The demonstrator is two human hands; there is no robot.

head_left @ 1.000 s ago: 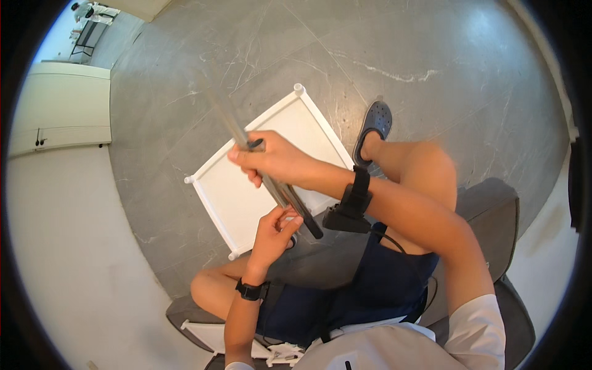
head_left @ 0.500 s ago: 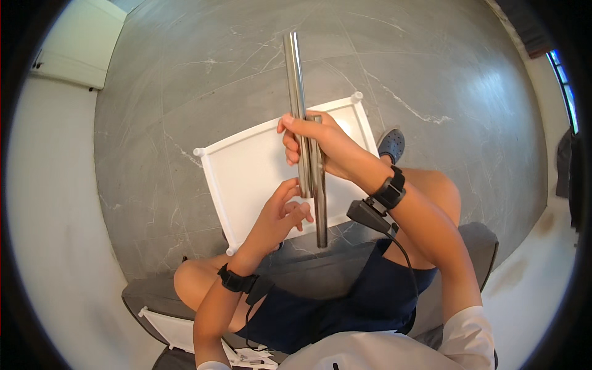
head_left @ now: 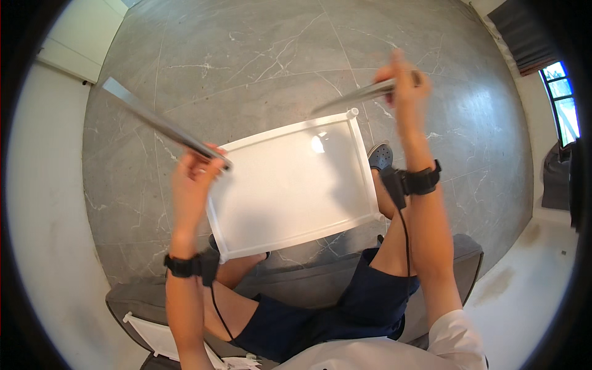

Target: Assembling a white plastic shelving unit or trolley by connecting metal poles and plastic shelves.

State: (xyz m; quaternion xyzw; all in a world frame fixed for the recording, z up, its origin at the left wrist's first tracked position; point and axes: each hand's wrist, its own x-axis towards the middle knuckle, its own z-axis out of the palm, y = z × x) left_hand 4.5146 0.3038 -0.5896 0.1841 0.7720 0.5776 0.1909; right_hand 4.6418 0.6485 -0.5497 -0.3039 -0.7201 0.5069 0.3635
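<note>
My left hand (head_left: pixel 192 185) is closed around the near end of a shiny metal tube (head_left: pixel 148 117), which slants away to the far left over the floor. Higher up on the right, my right hand (head_left: pixel 409 98) grips metal tubes (head_left: pixel 354 97) that point leftward; motion blur hides how many there are. Between and below my hands lies a white rectangular shelf panel (head_left: pixel 290 179) with a raised rim and round sockets at its corners. Neither hand appears to rest on the panel, though the left one is close to its far left corner.
Grey marble-patterned floor (head_left: pixel 246 86) surrounds the panel. I sit on a grey sofa (head_left: pixel 283 271), with a second white panel (head_left: pixel 157 338) and some papers (head_left: pixel 240 362) at lower left. A grey clog (head_left: pixel 380 155) is beside the panel's right edge. A white cabinet (head_left: pixel 77 40) stands far left.
My hands have moved apart. The left, empty before, now holds one tube out to the left; the right has swung its tubes up and to the right.
</note>
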